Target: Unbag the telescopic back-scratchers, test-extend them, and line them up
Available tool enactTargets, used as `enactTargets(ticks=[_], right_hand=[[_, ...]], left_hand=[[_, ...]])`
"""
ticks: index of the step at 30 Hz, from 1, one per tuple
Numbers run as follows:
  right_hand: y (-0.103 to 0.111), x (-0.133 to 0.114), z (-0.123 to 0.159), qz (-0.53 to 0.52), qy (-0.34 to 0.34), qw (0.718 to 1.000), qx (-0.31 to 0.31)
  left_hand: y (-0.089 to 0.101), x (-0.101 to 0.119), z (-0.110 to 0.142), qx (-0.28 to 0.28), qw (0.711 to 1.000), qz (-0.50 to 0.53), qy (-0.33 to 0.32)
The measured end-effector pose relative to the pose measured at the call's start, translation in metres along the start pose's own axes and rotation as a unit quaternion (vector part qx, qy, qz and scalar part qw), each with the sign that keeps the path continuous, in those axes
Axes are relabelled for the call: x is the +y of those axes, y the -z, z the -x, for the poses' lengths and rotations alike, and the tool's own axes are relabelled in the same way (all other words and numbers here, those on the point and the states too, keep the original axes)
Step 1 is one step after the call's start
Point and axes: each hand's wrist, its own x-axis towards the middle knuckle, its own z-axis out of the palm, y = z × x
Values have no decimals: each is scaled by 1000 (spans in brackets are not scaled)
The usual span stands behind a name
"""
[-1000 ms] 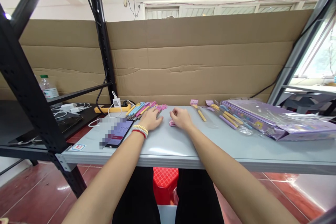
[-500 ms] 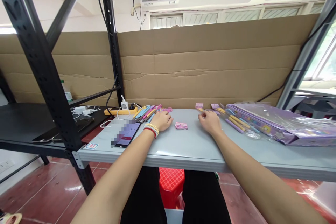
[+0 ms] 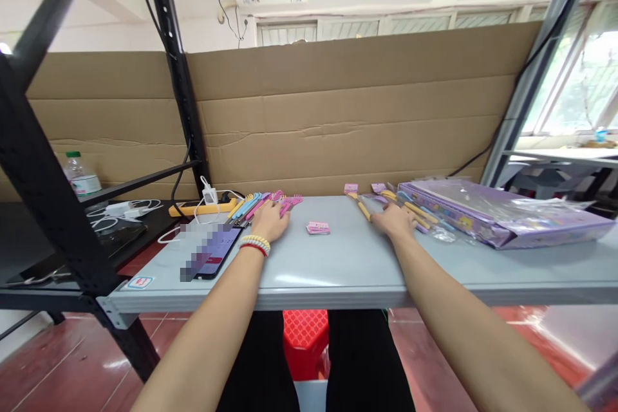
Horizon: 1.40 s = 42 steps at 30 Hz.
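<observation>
My left hand (image 3: 271,221), with a beaded band at the wrist, is at the right edge of a row of colourful pens (image 3: 247,206). Its fingers are closed on a pink pen (image 3: 288,203), partly hidden by the hand. My right hand (image 3: 396,221) lies palm down with fingers apart, over the edge of a group of yellow and purple pens (image 3: 419,212). Left of its thumb, a yellow pen (image 3: 364,208) with a pink card tag (image 3: 351,188) lies on the table. Between my hands is a small stack of pink cards (image 3: 318,228).
A purple box (image 3: 506,215) with clear plastic wrapping lies at the right. Near the left edge are a phone (image 3: 219,254) and a yellow power strip (image 3: 205,207) with white cables. A cardboard panel (image 3: 338,122) stands behind the table (image 3: 333,270); a black metal post (image 3: 176,71) rises at left.
My left hand has moved up onto the pens and closed on a pink one. The right hand has left the tagged yellow pen and shifted right. The camera view has turned rightward.
</observation>
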Motion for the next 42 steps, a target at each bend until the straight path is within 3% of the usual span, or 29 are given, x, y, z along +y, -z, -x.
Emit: enactTargets(ticks=[4,13,24,26,32,42], right_hand=[[-3,0,-2,15,7,999,-39],[-6,-9,2,45,75,990,-110],[-4,-12,5,58,78,992,-75],[-4,-11,5,62,85,991,-79],[-4,-13,8,78,69,991,-88],[-14,-12,4,108,61,989,-80]], left_hand=[[3,-4,4,0,999,10,46],[0,9,8,-40,999,6,25],[0,12,7,6,998,59,21],[1,12,8,-5,998,66,1],[2,21,10,-50,984,98,-140],[2,25,13,-84,982,85,-148]])
